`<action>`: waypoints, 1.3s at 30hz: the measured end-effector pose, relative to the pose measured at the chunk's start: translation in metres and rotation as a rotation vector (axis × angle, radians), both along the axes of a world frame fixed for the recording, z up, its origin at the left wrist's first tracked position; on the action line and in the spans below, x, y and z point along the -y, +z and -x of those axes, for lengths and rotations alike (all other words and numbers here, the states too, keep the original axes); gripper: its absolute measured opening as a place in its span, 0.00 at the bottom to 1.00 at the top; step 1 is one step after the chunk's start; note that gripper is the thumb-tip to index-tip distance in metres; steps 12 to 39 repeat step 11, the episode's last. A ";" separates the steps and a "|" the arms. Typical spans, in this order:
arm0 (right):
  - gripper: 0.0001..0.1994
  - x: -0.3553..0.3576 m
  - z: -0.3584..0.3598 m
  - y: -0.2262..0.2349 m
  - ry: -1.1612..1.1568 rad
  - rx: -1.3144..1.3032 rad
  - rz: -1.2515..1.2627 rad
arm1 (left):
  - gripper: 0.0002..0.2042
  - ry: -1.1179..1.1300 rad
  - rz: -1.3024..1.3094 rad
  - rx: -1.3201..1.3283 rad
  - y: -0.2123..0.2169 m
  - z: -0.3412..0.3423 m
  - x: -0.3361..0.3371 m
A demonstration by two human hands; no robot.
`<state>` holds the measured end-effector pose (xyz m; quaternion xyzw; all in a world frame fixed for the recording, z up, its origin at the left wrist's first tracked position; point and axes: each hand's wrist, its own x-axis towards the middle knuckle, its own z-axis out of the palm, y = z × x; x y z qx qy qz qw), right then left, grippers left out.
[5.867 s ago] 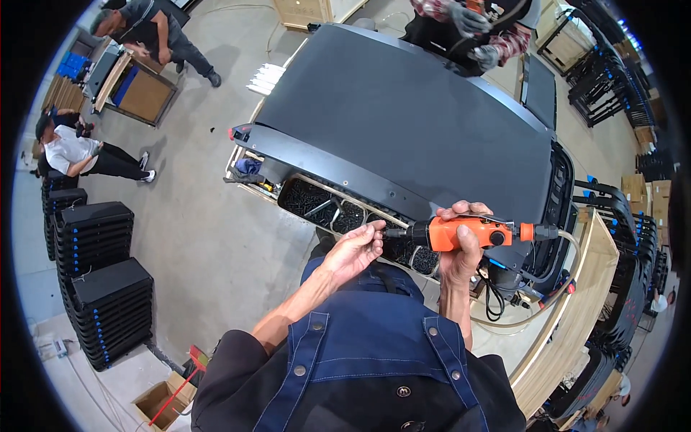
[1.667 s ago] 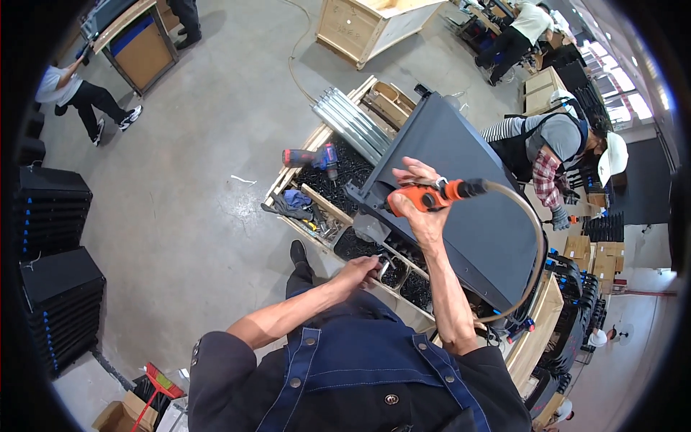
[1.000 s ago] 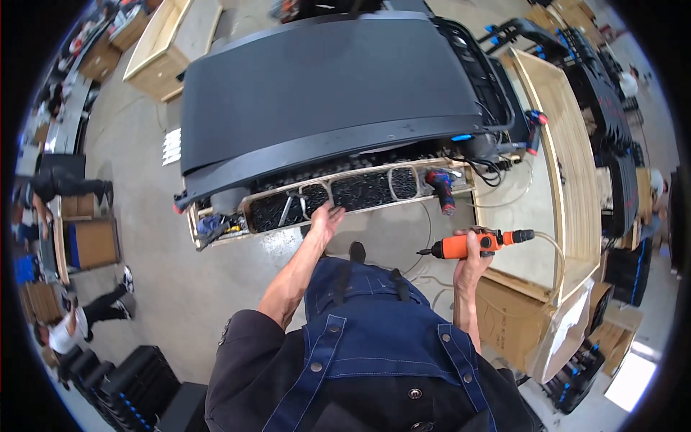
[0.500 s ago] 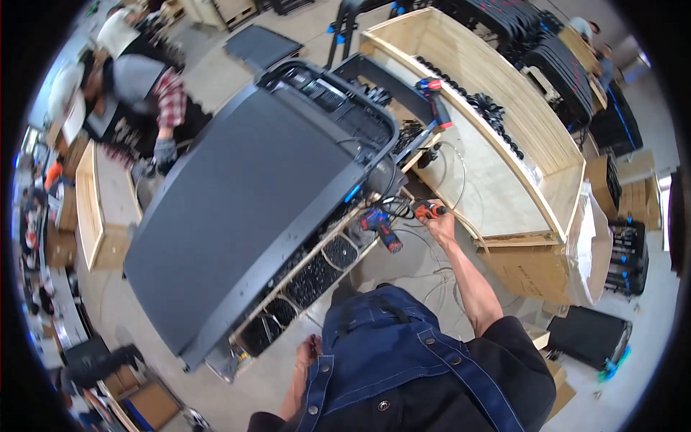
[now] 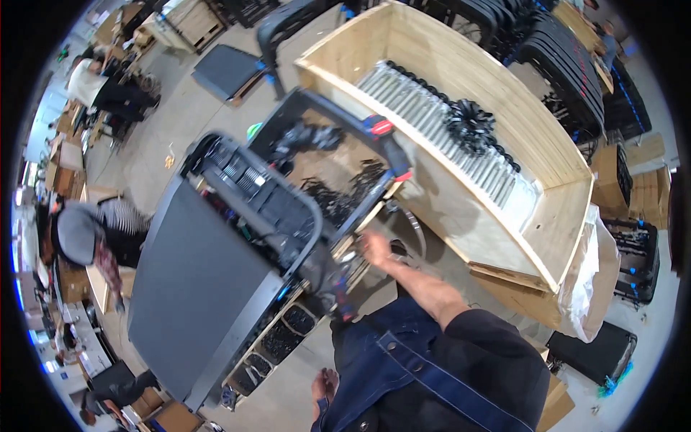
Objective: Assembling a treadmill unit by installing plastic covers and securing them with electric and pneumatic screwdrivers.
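My right hand [image 5: 374, 248] reaches forward to the edge of a shallow wooden tray [image 5: 374, 209] holding black small parts; the hand is blurred and no tool shows in it. A red and blue power driver [image 5: 342, 304] hangs just left of my forearm. A second driver [image 5: 379, 127] rests at the tray's far rim. My left hand [image 5: 324, 381] hangs low beside my blue apron, fingers apart and holding nothing, near the edge of a black treadmill deck [image 5: 201, 288]. The treadmill's black frame end [image 5: 252, 194] lies left of the tray.
A large wooden crate [image 5: 554, 187] with metal tubes [image 5: 439, 126] and black star-shaped knobs [image 5: 469, 122] stands ahead on the right. A person in a grey cap [image 5: 79, 237] bends over at the left. Stacked black parts [image 5: 561, 50] fill the far right, and a black box [image 5: 590, 353] sits on the floor.
My view has swung right across the treadmill toward the crate. My right hand has come down to the tray edge, and the orange driver it carried is no longer visible. My left hand has dropped to my side.
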<state>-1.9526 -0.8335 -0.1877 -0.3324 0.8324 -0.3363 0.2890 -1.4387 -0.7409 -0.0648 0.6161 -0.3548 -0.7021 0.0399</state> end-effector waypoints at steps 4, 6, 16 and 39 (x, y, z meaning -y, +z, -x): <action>0.25 -0.009 0.013 0.008 0.125 -0.130 0.221 | 0.15 -0.105 -0.189 0.306 -0.023 0.048 -0.033; 0.26 -0.018 0.025 0.044 0.158 0.083 -0.109 | 0.15 -0.342 -0.140 0.377 -0.019 0.087 -0.032; 0.34 -0.064 0.026 0.073 0.428 0.240 -0.195 | 0.17 -0.402 0.312 0.011 0.153 0.340 0.038; 0.34 -0.064 0.026 0.073 0.428 0.240 -0.195 | 0.17 -0.402 0.312 0.011 0.153 0.340 0.038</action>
